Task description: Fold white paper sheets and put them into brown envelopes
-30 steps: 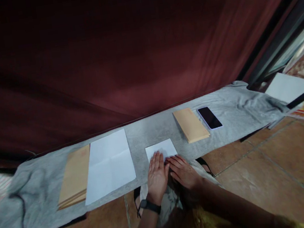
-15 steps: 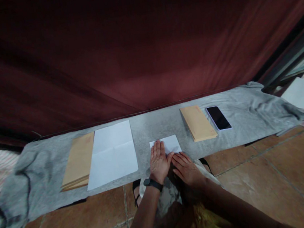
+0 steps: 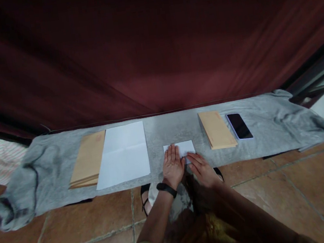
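Note:
A small folded sheet of white paper (image 3: 186, 146) lies on the grey cloth near the front edge. My left hand (image 3: 173, 166), with a dark band on its wrist, rests flat over the paper's left part, fingers stretched out. On the near right edge of the paper lies my right hand (image 3: 202, 168), its fingers extended and partly on the sheet. My hands almost touch at the left thumb. Both cover much of the paper's near side, so its lower edge is mostly hidden.
Left of my hands lie larger white sheets (image 3: 124, 153) with a crease, beside a stack of brown envelopes (image 3: 88, 157). To the right are more brown envelopes (image 3: 217, 129) and a phone (image 3: 239, 126). The grey cloth (image 3: 278, 124) covers a narrow bench before a dark red curtain (image 3: 153, 66).
My right hand has shifted slightly up onto the paper's near right part. My left hand stays flat on it. The whole view has shifted a little.

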